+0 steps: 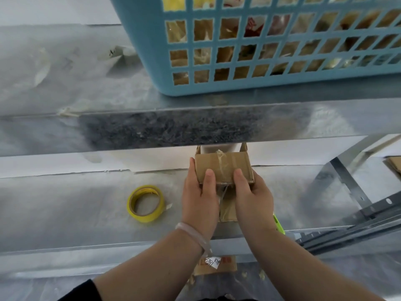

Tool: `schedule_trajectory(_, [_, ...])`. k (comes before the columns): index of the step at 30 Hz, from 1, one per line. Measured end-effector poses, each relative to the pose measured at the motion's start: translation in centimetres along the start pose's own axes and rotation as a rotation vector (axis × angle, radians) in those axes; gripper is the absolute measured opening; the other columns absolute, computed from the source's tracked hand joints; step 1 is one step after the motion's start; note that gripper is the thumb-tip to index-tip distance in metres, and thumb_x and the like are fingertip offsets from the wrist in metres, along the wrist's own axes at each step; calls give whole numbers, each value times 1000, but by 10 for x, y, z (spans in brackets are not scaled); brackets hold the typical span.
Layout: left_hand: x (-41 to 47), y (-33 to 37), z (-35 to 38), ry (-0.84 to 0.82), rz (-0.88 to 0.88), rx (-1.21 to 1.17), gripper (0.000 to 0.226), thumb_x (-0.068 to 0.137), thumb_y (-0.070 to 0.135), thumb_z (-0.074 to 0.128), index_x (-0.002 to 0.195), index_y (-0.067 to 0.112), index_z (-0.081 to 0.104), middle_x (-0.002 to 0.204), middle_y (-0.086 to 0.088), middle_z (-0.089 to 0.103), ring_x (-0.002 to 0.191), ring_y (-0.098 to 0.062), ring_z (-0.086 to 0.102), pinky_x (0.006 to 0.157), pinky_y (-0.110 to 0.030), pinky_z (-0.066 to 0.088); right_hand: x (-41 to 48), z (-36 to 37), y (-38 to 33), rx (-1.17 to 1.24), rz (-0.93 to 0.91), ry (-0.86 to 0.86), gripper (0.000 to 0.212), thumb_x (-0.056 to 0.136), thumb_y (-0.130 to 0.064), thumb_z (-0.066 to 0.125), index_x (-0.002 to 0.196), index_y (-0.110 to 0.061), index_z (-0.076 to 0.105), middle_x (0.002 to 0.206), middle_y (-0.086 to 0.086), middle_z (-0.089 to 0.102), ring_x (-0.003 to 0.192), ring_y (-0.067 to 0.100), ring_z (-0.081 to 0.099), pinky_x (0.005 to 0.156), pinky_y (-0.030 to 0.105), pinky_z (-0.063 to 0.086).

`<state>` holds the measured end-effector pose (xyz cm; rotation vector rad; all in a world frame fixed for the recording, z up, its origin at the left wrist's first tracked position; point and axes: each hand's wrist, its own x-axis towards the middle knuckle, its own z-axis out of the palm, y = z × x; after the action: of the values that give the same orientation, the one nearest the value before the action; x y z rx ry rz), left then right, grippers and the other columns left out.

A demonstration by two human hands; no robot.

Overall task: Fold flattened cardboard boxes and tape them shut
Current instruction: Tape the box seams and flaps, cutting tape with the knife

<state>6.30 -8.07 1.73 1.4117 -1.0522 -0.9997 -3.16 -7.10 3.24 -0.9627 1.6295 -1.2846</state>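
Both hands grasp a small cardboard box [225,168] from its two sides: the left hand [198,200] wraps the left side and the right hand [253,198] the right side, and both thumbs [209,177] press down on the near part of its top face. A strip of clear tape [221,162] runs across that top, wrinkled toward the far edge, and open flaps stand up at the far end of the box. The box sits over the far part of the metal table [65,203], just below the front edge of a metal shelf [165,129]. A pale band [193,235] circles the left wrist. Left of the hands, near but apart from them, a yellow roll of tape [145,204] lies flat on the table with its loose end pointing right. Just right of the right wrist a bright green object [279,224] pokes out, too hidden to identify. Nearer the person, below the table edge, a piece of cardboard [225,266] carries a white label with handwriting. On the shelf stands a blue plastic basket [260,88] with a grid wall, packed with bagged items. At the far right edge lies more brown cardboard [393,168], beside grey metal frame bars [347,183].
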Motion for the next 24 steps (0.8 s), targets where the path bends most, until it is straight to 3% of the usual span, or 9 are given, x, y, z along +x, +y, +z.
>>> schedule_trajectory(3, [-5, 1, 1, 48, -34, -31, 46, 101, 32, 40, 147, 29, 35, 126, 15, 56, 111, 7, 52, 100, -26, 45, -1, 0, 3, 24, 29, 37, 26, 102, -31, 44, 108, -26, 69, 85, -16, 72, 84, -1, 66, 74, 22, 51])
schedule_trajectory(7, [-6, 4, 1, 0, -135, -153, 43, 104, 30, 33, 147, 32, 32, 134, 20, 50, 102, 24, 48, 84, 1, 39, -2, -3, 4, 110, 129, 11, 37, 104, -40, 35, 125, -26, 63, 114, -7, 69, 111, 13, 62, 101, 39, 49])
schedule_trajectory(10, [-6, 6, 0, -26, -157, -157, 46, 104, 33, 26, 150, 28, 27, 145, 16, 37, 120, 12, 35, 78, 12, 27, -2, -9, 2, 160, 237, -5, 46, 101, -54, 30, 129, -29, 57, 122, -10, 62, 118, 12, 54, 102, 29, 37])
schedule_trajectory(12, [-6, 7, 0, -19, -159, -146, 48, 104, 33, 25, 151, 26, 25, 148, 14, 33, 122, 11, 28, 74, 14, 24, -2, -10, -2, 123, 247, -61, 51, 98, -61, 29, 129, -31, 56, 122, -11, 61, 117, 11, 54, 103, 30, 37])
schedule_trajectory(13, [-6, 8, 1, -17, -158, -146, 48, 104, 33, 25, 151, 24, 25, 149, 13, 33, 122, 10, 29, 74, 14, 24, -2, -10, -3, 78, 225, -100, 50, 98, -61, 31, 129, -32, 57, 119, -13, 64, 115, 10, 56, 102, 31, 40])
schedule_trajectory(15, [-5, 7, 2, -20, -157, -153, 47, 104, 31, 26, 150, 21, 27, 145, 12, 39, 116, 13, 38, 72, 12, 29, 1, -9, -6, -6, 177, -126, 34, 96, -55, 45, 115, -33, 62, 99, -19, 69, 97, 1, 62, 83, 25, 48])
schedule_trajectory(18, [-4, 8, 1, -45, -111, -129, 49, 103, 36, 35, 150, 23, 30, 128, 24, 47, 92, 30, 45, 75, 7, 35, 3, -10, -8, -76, 136, -127, 14, 93, -47, 57, 89, -34, 62, 73, -20, 67, 73, -2, 62, 60, 16, 42])
schedule_trajectory(21, [-3, 4, 0, -61, -26, -24, 59, 88, 48, 51, 142, 26, 42, 111, 17, 67, 99, 8, 61, 92, -24, 50, 1, -9, -5, -64, 98, -89, 16, 98, -41, 50, 91, -32, 61, 79, -17, 67, 80, -1, 62, 64, 17, 43])
schedule_trajectory(24, [-5, 1, 2, -31, -21, -15, 60, 86, 46, 47, 142, 27, 42, 116, 14, 66, 106, 2, 60, 97, -33, 49, 0, -9, 0, -74, 81, -45, 27, 102, -41, 41, 105, -26, 63, 90, -12, 67, 89, 5, 61, 71, 24, 46])
